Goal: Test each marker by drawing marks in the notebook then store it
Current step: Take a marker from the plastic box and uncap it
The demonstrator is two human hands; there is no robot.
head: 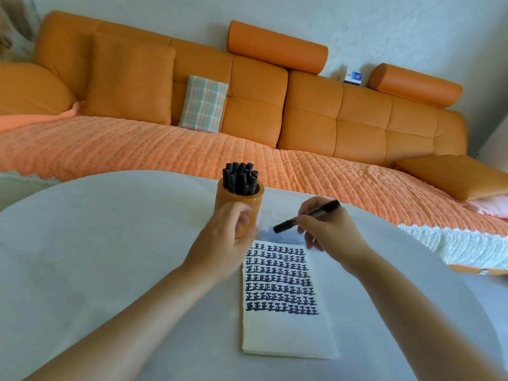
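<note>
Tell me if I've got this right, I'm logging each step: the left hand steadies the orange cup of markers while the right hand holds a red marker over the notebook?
Not quite. The head view shows the marker in the right hand is black, not red. The rest holds: the left hand steadies the orange cup of markers, and the marker is over the notebook.

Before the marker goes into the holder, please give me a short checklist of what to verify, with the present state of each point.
1. Marker held firmly in the right hand: ok.
2. Marker capped: cannot tell; the end nearest the holder looks blunt and black, but the picture is too soft to be sure.
3. Holder steadied: ok, the left hand wraps its front.
4. Room in the holder: cannot tell; many black markers already stand in it, packed closely.
5. Notebook marked: ok, rows of black marks fill the upper page.
6. Path to the holder clear: ok, nothing lies between marker and rim.
</note>
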